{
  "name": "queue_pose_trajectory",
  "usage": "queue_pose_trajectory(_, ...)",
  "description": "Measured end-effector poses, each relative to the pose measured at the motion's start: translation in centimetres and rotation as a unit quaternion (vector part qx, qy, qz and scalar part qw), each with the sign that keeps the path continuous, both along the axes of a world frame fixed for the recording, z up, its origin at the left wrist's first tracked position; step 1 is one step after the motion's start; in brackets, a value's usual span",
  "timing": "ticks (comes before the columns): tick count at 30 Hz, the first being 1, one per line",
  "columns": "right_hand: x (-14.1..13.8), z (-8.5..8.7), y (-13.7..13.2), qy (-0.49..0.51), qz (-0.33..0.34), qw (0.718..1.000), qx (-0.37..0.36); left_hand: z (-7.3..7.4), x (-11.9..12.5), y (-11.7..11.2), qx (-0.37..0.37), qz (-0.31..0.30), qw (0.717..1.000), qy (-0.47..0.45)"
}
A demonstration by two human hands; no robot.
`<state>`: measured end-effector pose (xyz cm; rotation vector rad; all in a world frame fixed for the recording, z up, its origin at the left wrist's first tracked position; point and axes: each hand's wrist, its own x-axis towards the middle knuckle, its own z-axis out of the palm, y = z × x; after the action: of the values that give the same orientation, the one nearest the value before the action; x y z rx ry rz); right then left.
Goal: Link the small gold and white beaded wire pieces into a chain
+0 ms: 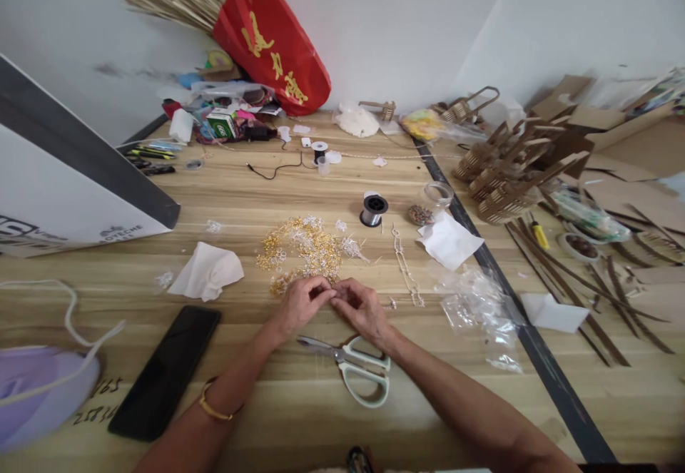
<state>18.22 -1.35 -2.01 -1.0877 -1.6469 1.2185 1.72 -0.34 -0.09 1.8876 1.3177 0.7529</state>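
Note:
My left hand [300, 303] and my right hand [361, 307] meet fingertip to fingertip over the wooden table [257, 195], both pinched on something tiny I cannot make out. They hover at the near edge of a pile of gold and clear beads [300, 248]. A finished beaded strand [405, 267] lies to the right of my right hand. White-handled scissors [353, 366] rest on the table just below my wrists. A gold bangle [214, 405] circles my left forearm.
A black phone [165, 369] and a crumpled tissue [207, 272] lie to the left. A spool of clear thread [373, 210], a small jar [437, 195], white paper [448, 241] and plastic bags [476, 302] sit right. Wooden baskets [508, 166] and a red bag [272, 48] stand behind.

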Motion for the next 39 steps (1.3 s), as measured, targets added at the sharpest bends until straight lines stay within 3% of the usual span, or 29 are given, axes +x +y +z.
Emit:
queue_pose_trajectory(13,0.1,0.1,0.1,-0.042,-0.009,0.998,0.044,-0.2,-0.5,0.1,0.007,-0.001,1.000,-0.009)
queue_pose_trajectory(19,0.2,0.3,0.1,-0.050,-0.007,0.996,0.073,0.2,-0.7,0.3,-0.027,-0.004,0.997,-0.065)
queue_pose_trajectory(23,0.3,0.3,0.2,-0.045,-0.020,0.995,0.089,0.4,-1.7,0.8,-0.034,0.062,0.992,-0.109)
queue_pose_trajectory(27,0.3,0.3,0.3,-0.035,-0.031,0.993,0.110,0.4,-2.8,1.4,0.057,0.114,0.991,-0.039)
queue_pose_trajectory(31,0.3,-0.1,0.3,-0.033,-0.046,0.994,0.091,0.0,-3.4,1.7,0.132,0.064,0.987,0.066)
queue_pose_trajectory(39,0.4,-0.4,0.5,-0.035,-0.059,0.995,0.069,-0.5,-3.6,1.5,0.132,-0.050,0.979,0.149)
